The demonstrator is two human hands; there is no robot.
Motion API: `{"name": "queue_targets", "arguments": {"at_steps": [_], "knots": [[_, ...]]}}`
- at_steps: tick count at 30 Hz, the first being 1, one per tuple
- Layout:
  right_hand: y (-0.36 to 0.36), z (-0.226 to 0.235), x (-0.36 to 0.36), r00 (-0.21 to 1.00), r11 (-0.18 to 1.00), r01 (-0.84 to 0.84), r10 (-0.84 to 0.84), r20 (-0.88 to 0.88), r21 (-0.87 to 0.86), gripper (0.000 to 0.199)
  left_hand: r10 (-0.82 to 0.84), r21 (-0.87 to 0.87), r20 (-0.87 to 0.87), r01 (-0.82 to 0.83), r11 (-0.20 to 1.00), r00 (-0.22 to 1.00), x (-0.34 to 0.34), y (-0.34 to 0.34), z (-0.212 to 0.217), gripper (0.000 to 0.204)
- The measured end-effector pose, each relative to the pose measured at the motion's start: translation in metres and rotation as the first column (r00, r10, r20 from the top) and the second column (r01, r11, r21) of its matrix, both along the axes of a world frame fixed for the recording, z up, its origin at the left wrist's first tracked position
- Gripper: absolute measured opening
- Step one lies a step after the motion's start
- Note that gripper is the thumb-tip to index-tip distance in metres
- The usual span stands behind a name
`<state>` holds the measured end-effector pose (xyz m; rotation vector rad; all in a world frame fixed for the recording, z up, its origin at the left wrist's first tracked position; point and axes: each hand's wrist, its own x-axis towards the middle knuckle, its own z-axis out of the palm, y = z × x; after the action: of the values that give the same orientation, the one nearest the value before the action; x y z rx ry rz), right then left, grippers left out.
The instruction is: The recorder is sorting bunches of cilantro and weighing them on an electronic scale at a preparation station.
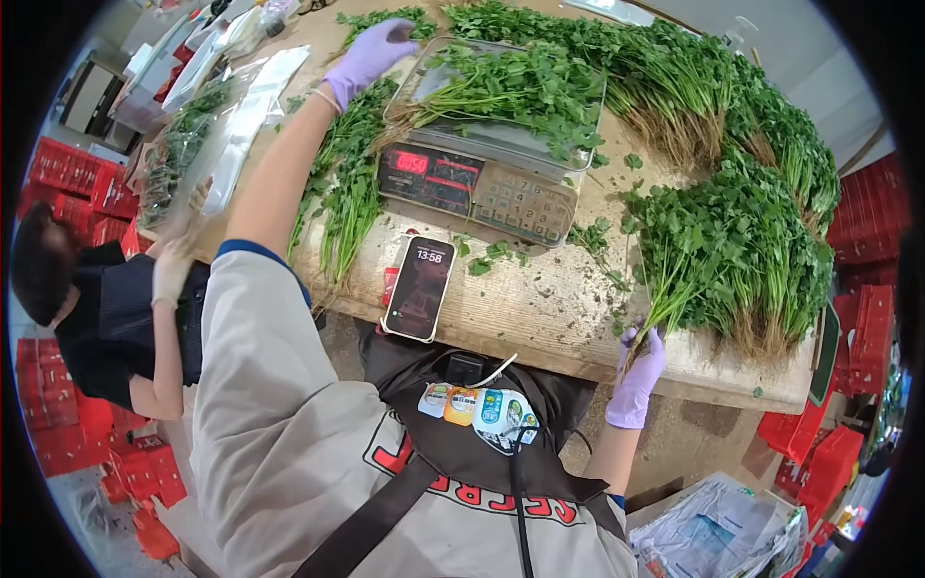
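My left hand, in a purple glove, reaches to the far left of the scale. Its fingers are curved and apart, with nothing seen in them, just above loose coriander. Low on the right, my gloved right hand is closed round the stems of a coriander bunch, whose leaves rest against the pile. A digital scale stands between my hands, its red display lit. On its metal pan lies another coriander bunch, roots to the left. More coriander lies left of the scale.
A phone lies at the table's front edge. Clear plastic bags are at the left, where another person in dark clothes works. Red crates are stacked on both sides. A lined box stands on the floor at right.
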<state>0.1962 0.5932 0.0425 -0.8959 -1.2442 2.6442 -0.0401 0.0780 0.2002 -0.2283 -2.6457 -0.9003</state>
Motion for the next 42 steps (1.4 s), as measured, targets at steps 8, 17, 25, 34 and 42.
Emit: {"name": "queue_targets", "arguments": {"at_steps": [8, 17, 25, 34, 42], "knots": [[-0.011, -0.009, 0.004, 0.996, 0.998, -0.068, 0.067, 0.065, 0.011, 0.024, -0.148, -0.236, 0.369, 0.246, 0.94, 0.918, -0.028, 0.025, -0.059, 0.093], [-0.019, -0.011, -0.002, 0.994, 0.977, -0.079, 0.064, 0.083, 0.2, 0.027, 0.25, -0.411, 0.222, -0.142, 0.901, 0.942, 0.039, 0.076, -0.062, 0.032], [-0.016, -0.017, 0.003, 0.997, 0.912, -0.039, 0.009, 0.075, 0.409, 0.025, 0.727, -0.259, -0.238, -0.763, 0.592, 0.645, 0.197, -0.102, -0.084, 0.056], [-0.033, 0.013, -0.02, 0.973, 0.914, -0.187, 0.122, 0.196, 0.359, 0.024, 0.636, -0.493, -0.301, -0.687, 0.534, 0.71, 0.268, -0.006, -0.101, 0.064], [-0.035, 0.069, -0.004, 0.702, 0.603, -0.699, 0.679, 0.212, 0.384, 0.04, -0.923, 0.733, 0.13, -0.662, -0.157, 0.363, 0.21, 0.287, -0.132, 0.047]]}}
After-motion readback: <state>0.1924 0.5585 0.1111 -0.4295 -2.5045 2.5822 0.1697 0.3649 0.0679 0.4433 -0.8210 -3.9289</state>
